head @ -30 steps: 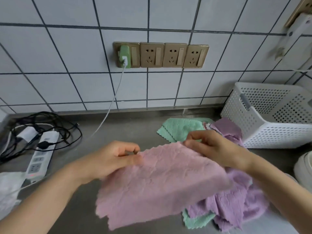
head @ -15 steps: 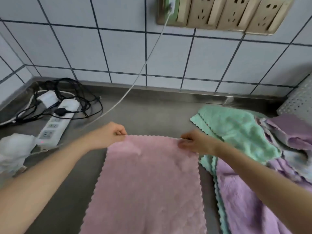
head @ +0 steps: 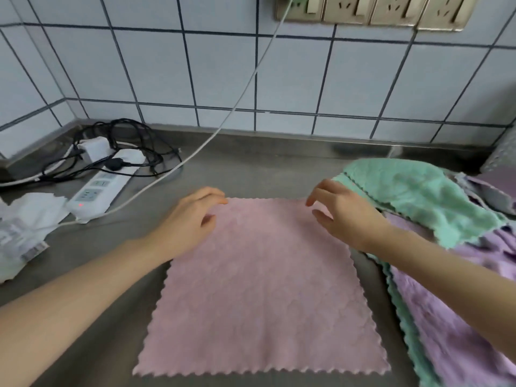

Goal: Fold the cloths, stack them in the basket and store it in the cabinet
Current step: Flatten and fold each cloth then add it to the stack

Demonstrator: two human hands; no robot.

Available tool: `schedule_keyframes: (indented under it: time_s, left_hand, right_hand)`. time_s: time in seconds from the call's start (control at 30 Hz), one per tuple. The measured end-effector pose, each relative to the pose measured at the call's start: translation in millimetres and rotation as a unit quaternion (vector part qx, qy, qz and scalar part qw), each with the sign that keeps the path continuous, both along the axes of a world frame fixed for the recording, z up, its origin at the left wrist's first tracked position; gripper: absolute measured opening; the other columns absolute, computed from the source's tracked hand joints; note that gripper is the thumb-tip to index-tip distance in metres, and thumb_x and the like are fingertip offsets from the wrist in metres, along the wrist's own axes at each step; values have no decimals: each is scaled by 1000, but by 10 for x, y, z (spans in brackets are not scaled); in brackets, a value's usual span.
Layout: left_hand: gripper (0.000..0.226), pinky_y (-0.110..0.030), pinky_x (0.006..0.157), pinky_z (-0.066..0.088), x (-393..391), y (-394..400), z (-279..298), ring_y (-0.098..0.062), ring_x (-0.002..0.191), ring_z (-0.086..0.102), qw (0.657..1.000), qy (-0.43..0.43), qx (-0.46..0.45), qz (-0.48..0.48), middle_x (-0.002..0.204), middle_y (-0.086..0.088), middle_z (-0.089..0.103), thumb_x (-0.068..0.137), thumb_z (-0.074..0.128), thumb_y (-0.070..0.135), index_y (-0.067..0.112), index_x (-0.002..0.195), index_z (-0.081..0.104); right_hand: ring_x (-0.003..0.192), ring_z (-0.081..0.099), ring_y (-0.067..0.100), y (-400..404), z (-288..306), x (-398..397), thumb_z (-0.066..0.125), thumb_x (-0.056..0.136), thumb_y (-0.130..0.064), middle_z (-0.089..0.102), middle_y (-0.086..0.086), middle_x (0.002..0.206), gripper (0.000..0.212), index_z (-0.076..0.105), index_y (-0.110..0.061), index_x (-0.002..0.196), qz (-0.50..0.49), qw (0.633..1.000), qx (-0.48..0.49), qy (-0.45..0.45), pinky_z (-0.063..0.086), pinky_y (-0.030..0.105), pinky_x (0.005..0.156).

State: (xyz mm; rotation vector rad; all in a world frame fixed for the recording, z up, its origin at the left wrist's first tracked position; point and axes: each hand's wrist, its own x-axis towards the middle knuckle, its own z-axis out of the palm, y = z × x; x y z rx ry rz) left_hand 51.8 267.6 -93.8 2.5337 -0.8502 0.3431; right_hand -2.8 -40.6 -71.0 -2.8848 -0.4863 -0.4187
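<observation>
A square pink microfibre cloth with scalloped edges (head: 259, 286) lies flat and unfolded on the grey stainless-steel counter (head: 251, 169), filling the 6 o'clock part of the view. At its far edge the left hand (head: 190, 222) rests over the 11 o'clock corner, fingers loosely spread and not gripping. The right hand (head: 343, 216) hovers over the 1 o'clock corner, fingers curled apart and holding nothing. At 3 to 4 o'clock a lilac cloth (head: 452, 317) lies on a pile just beside the pink one, with a mint-green cloth (head: 427, 202) crumpled on top at 2 o'clock. At 9 o'clock sit crumpled white wrappers (head: 25, 227), then a white power strip (head: 97, 194) and tangled black cables (head: 125, 146) at 10 o'clock. Only a blurred sliver of the basket's perforated wall (head: 502, 152) shows at 2 o'clock; its contents cannot be seen.
</observation>
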Motion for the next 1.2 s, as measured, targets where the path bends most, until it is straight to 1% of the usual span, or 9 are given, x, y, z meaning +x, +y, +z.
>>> schedule_keyframes:
  time_s: [0.1,0.4,0.53,0.63,0.73,0.87,0.97,1.1,1.2]
  left_hand:
    - [40,-12,107,22,-472,28,-34,-4,127,43,997,53,9,-52,138,9,49,85,60,5,15,123,62]
    - [85,-15,116,1,-1711,448,-96,16,138,1,979,129,99,-127,148,32,12,72,23,85,39,142,34]
    - [69,-17,114,19,-1845,578,-34,11,136,25,988,48,110,-96,145,25,34,82,26,73,36,136,47]
    - [35,-21,92,49,-1867,644,-7,0,113,59,984,-73,129,-102,125,14,63,87,47,28,29,117,66]
    - [67,-22,92,47,-1820,754,-46,-6,115,59,986,-52,131,-92,134,14,56,73,60,-9,28,128,55]
    - [48,-30,78,55,-1782,715,-50,-20,99,67,994,-57,92,-26,125,15,62,82,57,6,29,125,57]
    - [34,-27,61,55,-1778,662,-75,-22,75,71,995,-54,85,-9,98,11,73,77,60,16,29,108,65]
    - [48,-25,86,50,-1782,722,-72,-18,103,66,998,10,53,19,118,11,67,84,52,2,32,120,63]
    - [47,-15,84,47,-1857,809,158,-1,95,65,992,121,-17,-1,103,15,72,88,60,5,51,92,68]
  right_hand:
    - [88,59,17,115,-65,-395,59,90,-19,54,-4,105,10,64,-18,99,108,993,22,45,50,33,77]
    - [94,56,17,247,-209,-1750,45,93,-51,53,-4,107,34,58,-22,105,109,992,-39,58,51,33,78]
    - [90,63,20,221,-262,-1959,44,96,-37,59,0,105,28,62,-17,106,96,993,-70,-7,54,27,73]
    - [96,61,18,183,-269,-1985,56,86,-13,53,0,116,31,56,-18,117,76,989,-122,22,55,29,75]
    - [99,55,17,172,-277,-1977,52,82,-4,46,-2,117,37,51,-21,115,50,991,-116,32,52,31,80]
    - [94,55,21,223,-301,-1878,53,76,0,53,-2,106,46,50,-21,116,-9,996,-93,-1,52,36,71]
    - [68,58,23,259,-247,-1865,64,67,-2,56,-2,80,31,53,-21,88,-17,996,-83,-30,47,33,47]
    - [59,54,18,208,-119,-1938,61,76,-13,55,-5,72,15,50,-23,78,-3,999,-47,-6,40,30,48]
    - [63,55,9,143,-12,-2045,58,86,-27,63,-4,72,14,64,-15,81,-15,997,37,64,45,30,59]
